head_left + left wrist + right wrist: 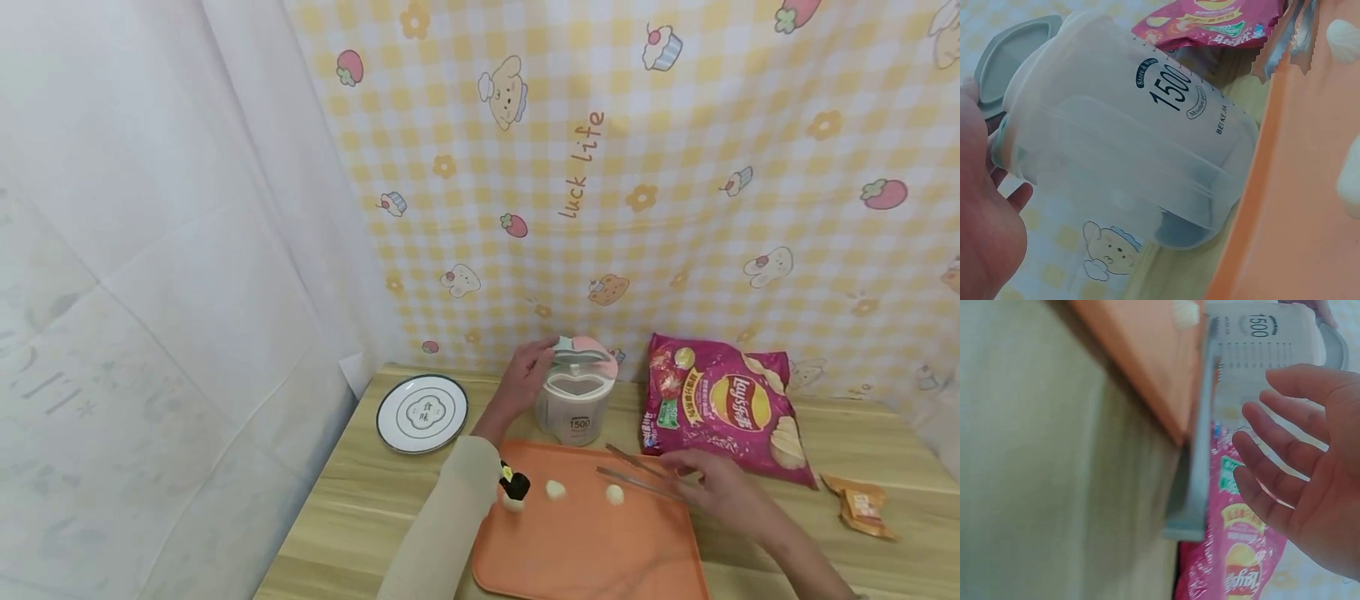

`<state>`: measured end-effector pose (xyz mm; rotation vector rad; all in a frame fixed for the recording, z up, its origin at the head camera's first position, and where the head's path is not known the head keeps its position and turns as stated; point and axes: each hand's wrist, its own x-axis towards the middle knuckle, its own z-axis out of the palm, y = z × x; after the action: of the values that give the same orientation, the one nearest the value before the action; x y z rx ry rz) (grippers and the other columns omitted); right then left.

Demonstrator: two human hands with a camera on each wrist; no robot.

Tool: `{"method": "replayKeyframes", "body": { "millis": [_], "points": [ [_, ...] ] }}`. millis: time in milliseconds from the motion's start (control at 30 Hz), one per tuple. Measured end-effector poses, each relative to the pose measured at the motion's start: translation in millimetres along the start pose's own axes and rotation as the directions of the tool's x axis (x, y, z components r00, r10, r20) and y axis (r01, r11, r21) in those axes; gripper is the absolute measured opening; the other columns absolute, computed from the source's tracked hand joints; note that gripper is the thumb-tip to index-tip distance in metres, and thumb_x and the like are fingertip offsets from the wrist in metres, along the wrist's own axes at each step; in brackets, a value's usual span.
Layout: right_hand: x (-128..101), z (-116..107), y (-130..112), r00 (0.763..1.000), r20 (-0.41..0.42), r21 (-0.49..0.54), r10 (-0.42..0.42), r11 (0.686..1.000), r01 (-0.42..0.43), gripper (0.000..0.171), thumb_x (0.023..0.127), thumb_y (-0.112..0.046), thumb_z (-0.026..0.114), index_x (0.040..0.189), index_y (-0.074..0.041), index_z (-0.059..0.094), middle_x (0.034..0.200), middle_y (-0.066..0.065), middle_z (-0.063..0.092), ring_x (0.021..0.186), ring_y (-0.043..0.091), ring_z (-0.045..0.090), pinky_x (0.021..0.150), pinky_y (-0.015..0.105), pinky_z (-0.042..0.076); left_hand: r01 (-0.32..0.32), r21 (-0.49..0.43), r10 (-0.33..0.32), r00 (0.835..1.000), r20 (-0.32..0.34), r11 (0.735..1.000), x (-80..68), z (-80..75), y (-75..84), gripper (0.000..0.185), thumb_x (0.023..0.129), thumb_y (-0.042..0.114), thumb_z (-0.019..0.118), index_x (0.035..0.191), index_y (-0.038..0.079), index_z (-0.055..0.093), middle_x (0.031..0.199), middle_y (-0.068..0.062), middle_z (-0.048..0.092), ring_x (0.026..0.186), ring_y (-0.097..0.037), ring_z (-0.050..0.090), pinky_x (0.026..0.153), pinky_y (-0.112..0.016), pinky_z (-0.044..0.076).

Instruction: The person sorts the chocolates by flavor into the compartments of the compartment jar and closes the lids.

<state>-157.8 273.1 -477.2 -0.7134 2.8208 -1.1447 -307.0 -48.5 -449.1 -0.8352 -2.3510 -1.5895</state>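
My left hand (522,379) is at the lid of a clear storage container (576,417) marked 1500. In the left wrist view its fingers curl at the lid's edge, by the raised grey-green flap (1016,56). My right hand (1310,450) has its fingers spread and loosely bent, gripping nothing. Metal tongs (637,483) lie across the right rim of the orange tray (585,550), close beside that hand and apart from it in the right wrist view. On the tray are small whitish pieces (615,494) and a small item with a black top and yellow patch (516,486).
A white plate (405,435) with a dark rim lies left of the container. To the right, a purple Lay's chip bag (720,408) leans near the patterned cloth (622,208). A small orange wrapper (862,508) lies at the far right of the wooden table (322,533).
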Motion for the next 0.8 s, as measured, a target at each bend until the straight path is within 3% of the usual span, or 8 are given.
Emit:
{"method": "replayKeyframes", "body": {
  "millis": [133, 200, 267, 367, 567, 800],
  "points": [
    [-10.6, 8.1, 5.4, 0.998, -0.041, -0.073, -0.053, 0.996, 0.050, 0.029, 0.092, -0.015, 0.079, 0.119, -0.007, 0.073, 0.113, 0.005, 0.072, 0.097, 0.021, 0.069, 0.077, 0.038, 0.058, 0.109, -0.016, -0.109, 0.994, 0.005, 0.994, -7.7, 2.2, 0.7, 0.043, 0.113, 0.029, 0.040, 0.149, 0.010, 0.055, 0.154, -0.005, 0.050, 0.144, -0.022, 0.039, 0.116, -0.045, 0.031],
    [-13.6, 11.8, 6.8, 0.994, -0.073, -0.100, -0.087, 0.992, 0.079, 0.029, 0.090, -0.013, 0.081, 0.118, -0.008, 0.073, 0.112, 0.004, 0.072, 0.098, 0.020, 0.069, 0.077, 0.040, 0.058, 0.128, -0.026, -0.128, 0.992, 0.010, 0.991, -9.4, 3.0, 0.4, 0.044, 0.114, 0.032, 0.038, 0.151, 0.013, 0.053, 0.156, -0.003, 0.047, 0.146, -0.020, 0.037, 0.117, -0.045, 0.030],
    [-14.9, 14.3, 8.0, 0.991, -0.091, -0.103, -0.102, 0.990, 0.092, 0.030, 0.090, -0.011, 0.081, 0.118, -0.008, 0.073, 0.113, 0.004, 0.072, 0.100, 0.020, 0.069, 0.078, 0.039, 0.059, 0.133, -0.041, -0.133, 0.991, 0.019, 0.990, -10.0, 3.6, -0.1, 0.045, 0.114, 0.033, 0.037, 0.152, 0.014, 0.051, 0.158, -0.004, 0.044, 0.148, -0.020, 0.034, 0.118, -0.046, 0.027],
    [-14.6, 15.9, 9.3, 0.995, -0.081, -0.070, -0.056, 0.996, 0.050, 0.034, 0.091, -0.013, 0.080, 0.123, -0.006, 0.071, 0.116, 0.006, 0.071, 0.105, 0.024, 0.069, 0.079, 0.037, 0.059, 0.139, -0.068, -0.136, 0.990, 0.046, 0.988, -10.2, 3.4, -2.4, 0.046, 0.114, 0.033, 0.034, 0.154, 0.013, 0.047, 0.160, -0.007, 0.041, 0.149, -0.022, 0.031, 0.118, -0.047, 0.026],
    [-13.5, 15.6, 13.4, 0.999, 0.002, -0.017, 0.047, 0.999, -0.047, 0.046, 0.094, -0.016, 0.078, 0.133, 0.004, 0.064, 0.125, 0.017, 0.068, 0.112, 0.037, 0.066, 0.081, 0.038, 0.058, 0.166, -0.090, -0.156, 0.981, 0.114, 0.982, -13.1, -0.2, -2.6, 0.048, 0.115, 0.033, 0.029, 0.158, 0.014, 0.039, 0.162, -0.007, 0.035, 0.150, -0.023, 0.028, 0.119, -0.049, 0.024],
    [-10.6, 19.2, 17.8, 0.998, 0.039, -0.093, 0.051, 0.995, -0.047, 0.043, 0.093, -0.011, 0.077, 0.130, 0.005, 0.066, 0.118, 0.010, 0.072, 0.108, 0.028, 0.067, 0.082, 0.039, 0.058, 0.157, -0.118, -0.146, 0.985, 0.095, 0.980, -13.3, -0.1, -6.3, 0.048, 0.115, 0.035, 0.030, 0.157, 0.013, 0.040, 0.162, -0.006, 0.037, 0.149, -0.021, 0.030, 0.118, -0.049, 0.025]
  ]
}}
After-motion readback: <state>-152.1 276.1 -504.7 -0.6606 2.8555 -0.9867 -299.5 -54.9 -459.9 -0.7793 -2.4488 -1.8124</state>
